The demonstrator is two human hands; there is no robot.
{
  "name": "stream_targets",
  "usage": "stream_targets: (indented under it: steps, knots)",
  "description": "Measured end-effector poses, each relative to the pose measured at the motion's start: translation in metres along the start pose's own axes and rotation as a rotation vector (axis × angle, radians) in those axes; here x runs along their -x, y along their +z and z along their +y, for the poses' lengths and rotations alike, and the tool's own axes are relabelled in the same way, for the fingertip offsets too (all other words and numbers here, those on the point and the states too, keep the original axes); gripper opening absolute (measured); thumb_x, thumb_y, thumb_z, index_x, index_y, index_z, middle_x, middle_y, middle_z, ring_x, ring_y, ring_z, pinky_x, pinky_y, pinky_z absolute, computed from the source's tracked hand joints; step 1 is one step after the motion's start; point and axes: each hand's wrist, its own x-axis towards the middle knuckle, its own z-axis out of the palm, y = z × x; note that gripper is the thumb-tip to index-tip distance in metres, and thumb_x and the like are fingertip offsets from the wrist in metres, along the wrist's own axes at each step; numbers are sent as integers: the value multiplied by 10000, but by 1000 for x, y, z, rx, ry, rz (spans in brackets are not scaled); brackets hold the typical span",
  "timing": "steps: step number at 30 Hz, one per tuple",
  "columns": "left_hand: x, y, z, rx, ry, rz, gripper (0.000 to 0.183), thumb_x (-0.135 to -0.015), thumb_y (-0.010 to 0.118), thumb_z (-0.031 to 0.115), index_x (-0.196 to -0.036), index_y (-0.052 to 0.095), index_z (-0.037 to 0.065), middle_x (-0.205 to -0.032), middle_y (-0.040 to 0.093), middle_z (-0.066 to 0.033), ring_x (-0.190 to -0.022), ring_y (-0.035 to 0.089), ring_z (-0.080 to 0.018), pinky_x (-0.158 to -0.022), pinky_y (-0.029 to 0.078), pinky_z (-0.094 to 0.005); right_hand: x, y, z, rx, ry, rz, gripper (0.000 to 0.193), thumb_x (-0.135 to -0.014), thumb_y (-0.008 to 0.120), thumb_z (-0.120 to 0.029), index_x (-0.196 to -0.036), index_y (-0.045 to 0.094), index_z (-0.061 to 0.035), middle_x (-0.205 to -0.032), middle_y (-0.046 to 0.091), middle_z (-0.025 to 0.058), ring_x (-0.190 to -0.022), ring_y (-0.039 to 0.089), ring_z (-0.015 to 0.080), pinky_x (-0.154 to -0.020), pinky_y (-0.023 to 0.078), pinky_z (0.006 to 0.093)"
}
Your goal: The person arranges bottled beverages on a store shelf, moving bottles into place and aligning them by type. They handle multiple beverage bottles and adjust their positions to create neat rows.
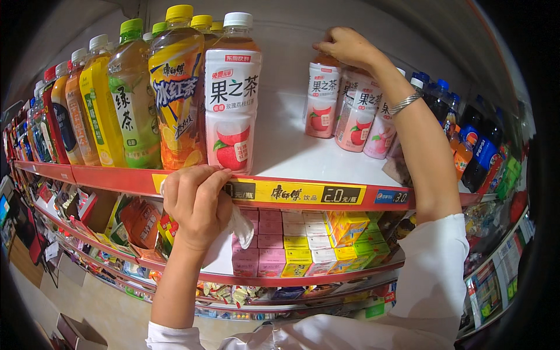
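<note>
My right hand [345, 46] reaches over the upper shelf, its fingers closed round the top of a drink bottle [322, 102] with a white and pink fruit label. The cap is hidden under the hand. Similar pink-labelled bottles [357, 114] stand right beside it. At the shelf's front edge, my left hand [195, 201] is closed with a white cloth [242, 228] hanging out beneath it. Its fingertips rest on the price strip [280, 191], just below a white-capped fruit tea bottle [230, 105].
Yellow-capped tea bottles [177, 93] and green-capped ones [134, 99] crowd the left of the shelf. Dark cola bottles [483, 146] stand at the right. Small drink cartons [297, 248] are stacked on the shelf below, with opened boxes of packets [137, 224] to their left.
</note>
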Motion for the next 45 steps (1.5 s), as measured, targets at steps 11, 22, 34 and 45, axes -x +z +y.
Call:
stream_targets:
  steps: [11,22,34,45]
  knots:
    - [0,-4,-2,-11,4,-22,300,-740,584,-65,-990,685,66,-928,669,-92,-879,624,-281,-793,480,-388,-10,-18,-70,-254,-152,-56,514,-982,615,-423,-786,668,49,-727,647,149,-671,632,217,-644,527,371]
    - [0,-2,-2,-30,18,-1,294,-750,573,-74,-982,683,68,-926,679,-91,-877,628,-281,-792,483,-385,-28,-5,-124,-589,-192,-88,407,-918,662,-265,-698,699,75,-658,668,158,-620,680,231,-544,545,384]
    - [0,-1,-1,-52,43,-18,336,-750,558,-69,-1035,695,45,-941,679,-113,-860,617,-289,-798,460,-397,15,-38,-99,-664,-96,-78,585,-1071,417,-423,-1090,669,104,-944,705,179,-818,700,260,-713,590,392]
    - [-5,-5,8,-90,-44,-92,372,-729,553,-51,-1028,760,28,-885,635,-108,-858,575,-267,-800,451,-382,56,-43,79,-134,-82,-153,585,-925,711,-385,-1298,624,57,-1188,698,205,-1095,669,292,-952,526,361]
